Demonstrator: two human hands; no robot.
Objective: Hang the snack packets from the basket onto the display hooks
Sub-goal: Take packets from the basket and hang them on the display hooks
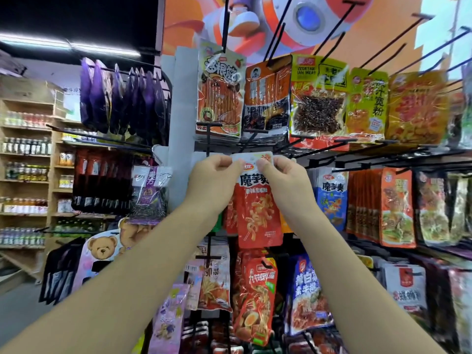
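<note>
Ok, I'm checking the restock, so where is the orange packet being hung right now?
The orange packet hangs mid-frame in the head view, its white top pinched by the left hand and right hand, just left of a blue packet.

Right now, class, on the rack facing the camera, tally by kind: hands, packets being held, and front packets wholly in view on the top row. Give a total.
Hands: 2 (left hand, right hand)
Held: 1 (held packet)
Top-row front packets: 5 (red-and-white packet, orange-and-black packet, green packet, yellow packet, orange packet)
Total: 8
</note>
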